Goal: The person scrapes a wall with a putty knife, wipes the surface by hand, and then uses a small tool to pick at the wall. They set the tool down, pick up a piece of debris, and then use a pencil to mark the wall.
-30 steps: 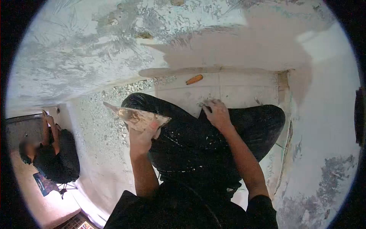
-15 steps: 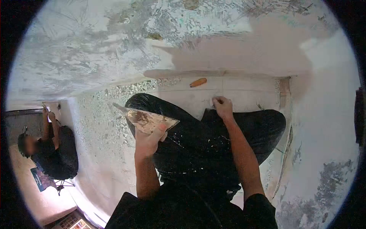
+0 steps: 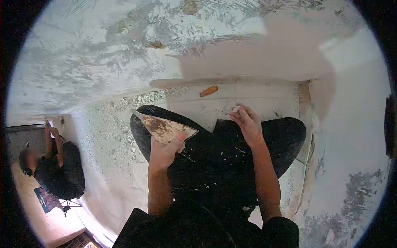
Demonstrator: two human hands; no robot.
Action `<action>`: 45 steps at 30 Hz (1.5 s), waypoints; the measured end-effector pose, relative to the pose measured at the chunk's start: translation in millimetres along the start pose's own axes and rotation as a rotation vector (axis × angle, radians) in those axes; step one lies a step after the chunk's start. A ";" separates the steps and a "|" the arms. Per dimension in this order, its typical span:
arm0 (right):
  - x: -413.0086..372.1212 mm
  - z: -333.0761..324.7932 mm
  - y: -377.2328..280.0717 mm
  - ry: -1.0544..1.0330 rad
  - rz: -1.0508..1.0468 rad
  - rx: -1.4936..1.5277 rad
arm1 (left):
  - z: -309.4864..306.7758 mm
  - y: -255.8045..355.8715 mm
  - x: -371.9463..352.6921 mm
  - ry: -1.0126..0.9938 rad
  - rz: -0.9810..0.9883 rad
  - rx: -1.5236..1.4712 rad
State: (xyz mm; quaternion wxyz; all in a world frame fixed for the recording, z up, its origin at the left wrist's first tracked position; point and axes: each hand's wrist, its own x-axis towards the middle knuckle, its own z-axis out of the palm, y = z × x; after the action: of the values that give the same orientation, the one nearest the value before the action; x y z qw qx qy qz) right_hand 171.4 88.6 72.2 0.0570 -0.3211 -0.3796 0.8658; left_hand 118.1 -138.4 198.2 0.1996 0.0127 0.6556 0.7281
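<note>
My left hand (image 3: pixel 164 152) is closed around a putty knife (image 3: pixel 164 127), its roughly triangular blade blotched with brown and cream. The thumb presses on the blade's near corner, and the far tip points up and left over my left knee. My right hand (image 3: pixel 248 124), raised in front of my lap, pinches a small white chip (image 3: pixel 235 109) between thumb and fingers. It looks like a flake of plaster or paint. On the floor ahead, between the two hands and close to the wall, lies an orange-brown wooden handle (image 3: pixel 209 91), touched by neither hand.
A patchy, scraped wall (image 3: pixel 103 53) runs across the front, and another wall (image 3: pixel 351 136) stands at right. Flakes (image 3: pixel 111 120) litter the floor left of my crossed legs (image 3: pixel 215 165). Farther left, a co-worker (image 3: pixel 62 169) sits with arms raised to the wall.
My right hand has turned and opened its palm more toward me, bringing the white chip into clear sight. The left hand keeps its hold on the putty knife; the view has shifted slightly.
</note>
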 end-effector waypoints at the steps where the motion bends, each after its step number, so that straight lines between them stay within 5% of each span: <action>1: -2.8 1.1 -2.5 -0.001 -0.022 -0.029 | 1.9 -0.5 1.4 0.004 -0.025 0.006; 11: 18.5 -23.1 -4.4 0.119 -0.143 -0.417 | 23.0 -21.8 62.5 -0.155 -0.103 0.309; 15: 27.5 -22.3 -22.7 0.102 -0.132 -0.504 | 18.5 -43.5 101.9 -0.364 -0.038 0.617; 17: 35.5 -26.2 -23.0 0.109 -0.107 -0.535 | 18.8 -61.1 120.3 -0.418 -0.031 1.047; 21: 54.5 -39.3 -2.5 0.154 -0.214 -0.464 | 42.5 -72.6 134.4 -0.530 -0.063 1.095; 24: 59.0 -38.8 -4.1 0.186 -0.213 -0.550 | 47.3 -113.5 143.5 -0.564 -0.054 0.761; 26: 60.1 -40.0 -7.9 0.201 -0.207 -0.621 | 41.4 -154.3 156.3 -0.613 -0.229 1.184; 29: 61.6 -45.1 -8.4 0.301 -0.145 -0.679 | 28.7 -194.3 171.8 -0.695 -0.133 1.203; 37: 57.2 -43.7 -13.4 0.177 -0.260 -0.173 | 34.1 -167.7 160.6 -0.717 -0.047 1.173; 41: 55.1 -40.7 -16.5 0.228 -0.173 -0.222 | 30.6 -175.6 161.1 -0.661 -0.017 1.170; 45: 75.6 -66.7 -1.7 0.307 -0.326 -0.331 | 33.6 -162.5 153.9 -0.645 -0.033 0.998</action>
State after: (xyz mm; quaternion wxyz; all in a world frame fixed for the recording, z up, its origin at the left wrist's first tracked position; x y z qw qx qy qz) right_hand 151.5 157.1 0.9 0.1993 -0.3882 -0.5495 0.7124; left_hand 30.5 -49.4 9.6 0.3700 0.3151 0.8251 0.2882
